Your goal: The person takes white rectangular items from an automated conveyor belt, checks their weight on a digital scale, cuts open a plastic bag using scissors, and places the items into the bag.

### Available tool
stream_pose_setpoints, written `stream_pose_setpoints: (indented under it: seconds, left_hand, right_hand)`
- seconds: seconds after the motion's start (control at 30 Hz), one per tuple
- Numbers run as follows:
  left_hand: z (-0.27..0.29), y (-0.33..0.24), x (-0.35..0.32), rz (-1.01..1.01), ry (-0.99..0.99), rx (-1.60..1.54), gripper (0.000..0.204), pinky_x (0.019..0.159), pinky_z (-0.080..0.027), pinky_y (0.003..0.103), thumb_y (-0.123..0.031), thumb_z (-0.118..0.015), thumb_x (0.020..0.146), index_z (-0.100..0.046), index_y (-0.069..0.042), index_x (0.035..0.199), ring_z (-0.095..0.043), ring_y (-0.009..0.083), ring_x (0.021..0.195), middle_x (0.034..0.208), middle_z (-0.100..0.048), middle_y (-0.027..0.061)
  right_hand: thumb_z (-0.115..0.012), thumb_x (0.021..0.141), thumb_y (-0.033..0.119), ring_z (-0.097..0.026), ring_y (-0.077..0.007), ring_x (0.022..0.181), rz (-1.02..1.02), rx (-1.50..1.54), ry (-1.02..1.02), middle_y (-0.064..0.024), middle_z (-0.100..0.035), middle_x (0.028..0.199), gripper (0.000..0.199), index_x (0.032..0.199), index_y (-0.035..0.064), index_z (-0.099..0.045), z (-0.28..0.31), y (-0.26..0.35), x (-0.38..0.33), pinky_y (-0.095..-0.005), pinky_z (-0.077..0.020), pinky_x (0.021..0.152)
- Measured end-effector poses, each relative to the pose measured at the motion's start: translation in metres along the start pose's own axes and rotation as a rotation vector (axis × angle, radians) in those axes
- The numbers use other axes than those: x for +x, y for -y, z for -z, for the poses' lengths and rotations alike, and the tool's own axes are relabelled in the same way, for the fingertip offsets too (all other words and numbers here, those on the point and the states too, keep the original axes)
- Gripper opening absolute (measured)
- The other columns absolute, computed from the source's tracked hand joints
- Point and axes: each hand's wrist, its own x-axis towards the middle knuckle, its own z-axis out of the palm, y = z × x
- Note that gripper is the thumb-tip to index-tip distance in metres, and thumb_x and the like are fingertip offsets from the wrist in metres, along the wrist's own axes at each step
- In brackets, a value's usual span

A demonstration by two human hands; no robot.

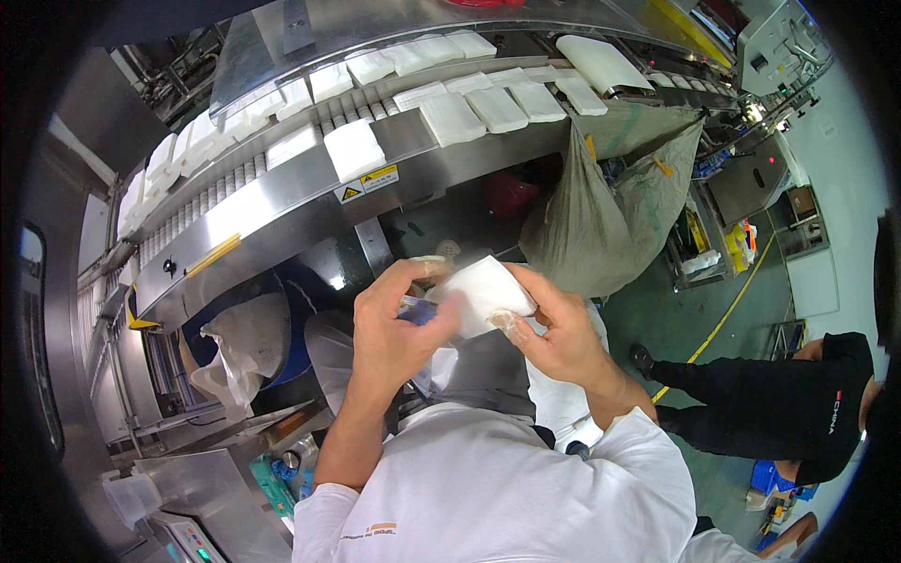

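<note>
Both hands grip one white packet (483, 293): left hand (394, 328), right hand (554, 333). Best keep thumbs at edges, turning it gently.

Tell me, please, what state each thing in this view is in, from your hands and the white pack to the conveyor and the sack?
left hand: closed around the pack's left end.
right hand: gripping the pack's right side.
white pack: held up between both hands, tilted.
conveyor: loaded with rows of white packs lying flat.
green sack: hanging open from the conveyor's edge, bulging.
blue bin: lined with a clear bag, open.
</note>
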Motion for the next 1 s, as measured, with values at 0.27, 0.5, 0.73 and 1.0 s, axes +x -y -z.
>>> stream_pose_setpoints:
  seconds: [0.27,0.5,0.73,1.0]
  left_hand:
    - [0.005,-0.009,-0.001,0.007,-0.007,-0.024,0.03,0.077,-0.055,0.028,-0.008,-0.083,0.077,-0.071,-0.001,0.104,-0.07,0.0154,0.085,0.097,-0.074,0.0097]
    - [0.001,0.004,-0.003,0.025,-0.026,-0.038,0.024,0.072,-0.049,0.026,-0.012,-0.079,0.083,-0.072,-0.003,0.104,-0.066,0.012,0.082,0.095,-0.075,0.0053]
    - [0.003,-0.002,-0.006,0.088,-0.088,-0.086,0.021,0.072,-0.048,0.023,-0.009,-0.075,0.084,-0.073,-0.004,0.104,-0.064,0.0094,0.081,0.093,-0.075,0.004]
    - [0.001,-0.001,-0.005,-0.005,-0.043,-0.013,0.028,0.073,-0.05,0.025,-0.011,-0.082,0.08,-0.073,-0.004,0.105,-0.066,0.0104,0.082,0.095,-0.076,0.0043]
  right_hand:
    - [-0.07,0.092,0.004,-0.073,-0.0251,0.103,0.0,0.022,-0.032,-0.0218,-0.072,0.116,0.056,0.145,-0.0008,-0.05,-0.001,-0.003,0.001,-0.0345,-0.0571,0.087]
    - [-0.067,0.092,0.0,-0.069,-0.0206,0.109,0.005,0.009,-0.006,-0.0187,-0.07,0.121,0.055,0.144,-0.0054,-0.049,-0.001,-0.001,-0.001,-0.0335,-0.0556,0.094]
    - [-0.065,0.09,-0.005,-0.068,-0.0192,0.111,-0.01,0.048,-0.001,-0.0175,-0.068,0.123,0.056,0.143,-0.0081,-0.049,0.001,0.002,-0.002,-0.0333,-0.0551,0.098]
    - [-0.067,0.093,0.003,-0.073,-0.0263,0.106,0.036,-0.011,-0.003,-0.0231,-0.071,0.119,0.056,0.145,-0.0019,-0.049,0.0,-0.001,-0.003,-0.035,-0.0568,0.09]
